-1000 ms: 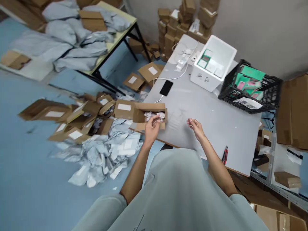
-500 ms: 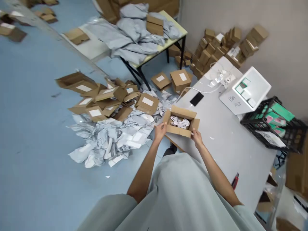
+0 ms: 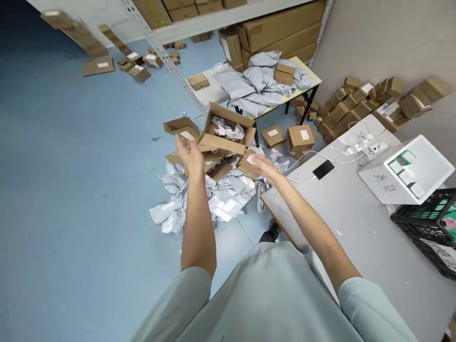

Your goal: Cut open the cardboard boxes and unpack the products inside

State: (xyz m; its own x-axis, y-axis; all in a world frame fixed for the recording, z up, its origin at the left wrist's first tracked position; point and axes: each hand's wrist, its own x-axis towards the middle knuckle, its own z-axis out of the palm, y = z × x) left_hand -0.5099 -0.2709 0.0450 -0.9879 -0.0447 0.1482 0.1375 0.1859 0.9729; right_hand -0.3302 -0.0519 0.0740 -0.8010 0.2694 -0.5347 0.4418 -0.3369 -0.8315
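Observation:
An open brown cardboard box (image 3: 221,142) with crumpled paper (image 3: 228,128) inside hangs in the air over the floor pile, tilted toward me. My left hand (image 3: 190,154) is raised just below its left corner, fingers spread and holding nothing. My right hand (image 3: 262,165) reaches forward to the right of the box, fingers apart, also holding nothing. Neither hand appears to grip the box. Below lies a heap of brown boxes and torn grey mailer bags (image 3: 228,194) on the blue floor.
The grey table (image 3: 356,213) at right carries a black phone (image 3: 323,169) on a white cable, a white foam box (image 3: 409,171) and a black crate (image 3: 427,223). Behind are a small table with mailers (image 3: 263,85), stacked boxes (image 3: 356,104) by the wall, and a shelf rack (image 3: 171,61).
Both hands took the box from the table edge, swung it left and up over the floor pile, and let go; my view turned left with it.

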